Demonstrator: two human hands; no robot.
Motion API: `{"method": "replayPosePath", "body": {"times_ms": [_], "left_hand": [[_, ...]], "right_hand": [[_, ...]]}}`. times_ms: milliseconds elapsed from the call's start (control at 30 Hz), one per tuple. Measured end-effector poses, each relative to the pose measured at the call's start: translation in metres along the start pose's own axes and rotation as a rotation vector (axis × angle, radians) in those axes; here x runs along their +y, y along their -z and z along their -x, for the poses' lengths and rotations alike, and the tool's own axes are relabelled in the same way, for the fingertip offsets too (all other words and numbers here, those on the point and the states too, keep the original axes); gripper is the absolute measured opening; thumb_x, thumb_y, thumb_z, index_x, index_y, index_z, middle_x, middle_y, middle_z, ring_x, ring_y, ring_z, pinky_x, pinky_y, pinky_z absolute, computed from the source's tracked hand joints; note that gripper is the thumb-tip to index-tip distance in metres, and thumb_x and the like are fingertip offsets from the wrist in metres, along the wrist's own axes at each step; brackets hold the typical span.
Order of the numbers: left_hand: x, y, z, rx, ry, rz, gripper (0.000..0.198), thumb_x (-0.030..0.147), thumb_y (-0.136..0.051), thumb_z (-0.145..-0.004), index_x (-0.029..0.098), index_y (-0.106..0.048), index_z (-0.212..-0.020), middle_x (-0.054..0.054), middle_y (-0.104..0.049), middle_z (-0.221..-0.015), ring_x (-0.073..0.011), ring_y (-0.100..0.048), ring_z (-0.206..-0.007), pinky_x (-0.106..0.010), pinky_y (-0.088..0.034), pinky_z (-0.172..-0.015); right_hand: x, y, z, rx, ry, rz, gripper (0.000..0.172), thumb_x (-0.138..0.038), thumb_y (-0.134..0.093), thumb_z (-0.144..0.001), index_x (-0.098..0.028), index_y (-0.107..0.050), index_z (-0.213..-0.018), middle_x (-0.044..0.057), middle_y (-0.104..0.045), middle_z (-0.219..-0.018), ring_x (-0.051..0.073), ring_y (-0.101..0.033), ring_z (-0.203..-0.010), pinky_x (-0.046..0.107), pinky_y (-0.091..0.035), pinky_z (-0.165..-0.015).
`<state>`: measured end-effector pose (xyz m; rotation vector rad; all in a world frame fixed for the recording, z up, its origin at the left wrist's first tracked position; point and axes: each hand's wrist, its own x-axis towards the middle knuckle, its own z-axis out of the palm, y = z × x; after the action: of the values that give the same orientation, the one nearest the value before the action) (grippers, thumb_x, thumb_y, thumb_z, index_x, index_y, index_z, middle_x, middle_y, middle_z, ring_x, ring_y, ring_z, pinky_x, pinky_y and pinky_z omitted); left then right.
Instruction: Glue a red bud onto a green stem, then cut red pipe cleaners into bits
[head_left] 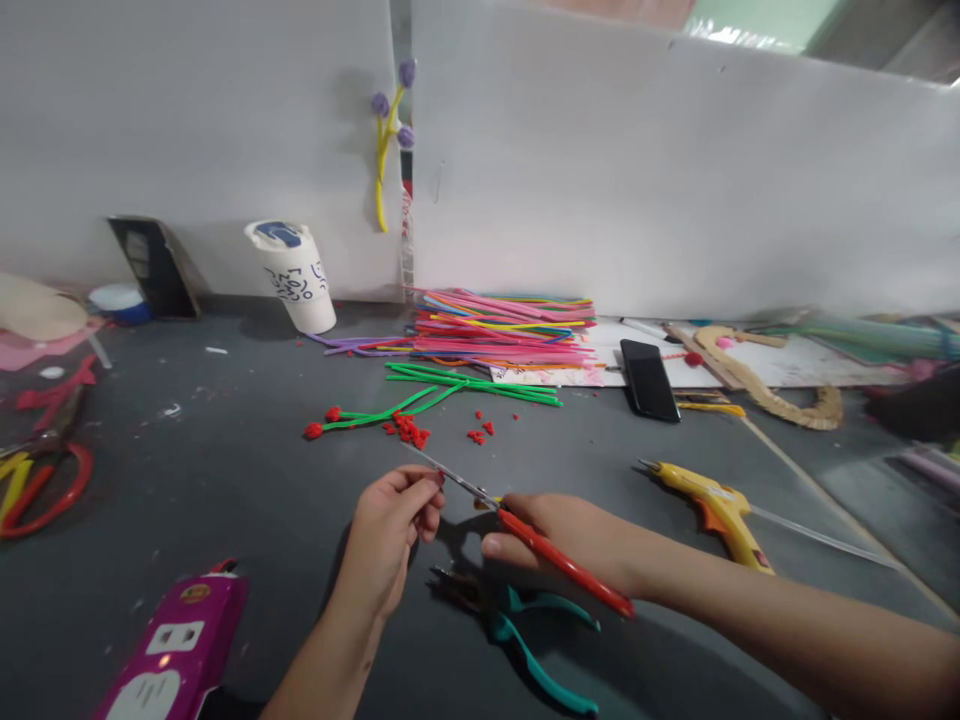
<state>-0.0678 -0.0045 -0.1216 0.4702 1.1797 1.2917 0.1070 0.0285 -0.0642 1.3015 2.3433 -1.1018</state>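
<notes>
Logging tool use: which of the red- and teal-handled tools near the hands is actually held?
The red-handled scissors, gripped in the right hand with blades by the left hand; the teal-handled pliers lie open on the table.

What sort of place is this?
Probably a craft workspace: the table holds a bundle of colored pipe cleaners, a yellow glue gun and teal-handled pliers.

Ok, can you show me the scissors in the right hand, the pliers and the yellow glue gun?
Red-handled scissors [534, 541], head view: on the red handle.
Teal-handled pliers [502, 628], head view: where the handles meet.
Yellow hot glue gun [703, 487], head view: on the yellow body.
</notes>
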Motion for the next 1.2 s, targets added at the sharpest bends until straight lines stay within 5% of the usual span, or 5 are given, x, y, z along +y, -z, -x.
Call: {"method": "replayPosePath", "body": {"times_ms": [1200], "left_hand": [[0.0044,0.0012,0.0033,-0.035,-0.029,-0.038,0.007,0.019,-0.06,-0.066,0.012,-0.06,-0.064,0.002,-0.056,-0.049,-0.0054,-0.043,-0.039,-0.017,-0.03,-0.037]], "right_hand": [[0.0017,0.0015,-0.0012,-0.021,0.023,-0.052,0.058,-0.069,-0.026,-0.078,-0.018,-0.053,-0.074,0.002,-0.055,-0.065,0.012,-0.046,-0.054,0.021,-0.032,-0.049]]}}
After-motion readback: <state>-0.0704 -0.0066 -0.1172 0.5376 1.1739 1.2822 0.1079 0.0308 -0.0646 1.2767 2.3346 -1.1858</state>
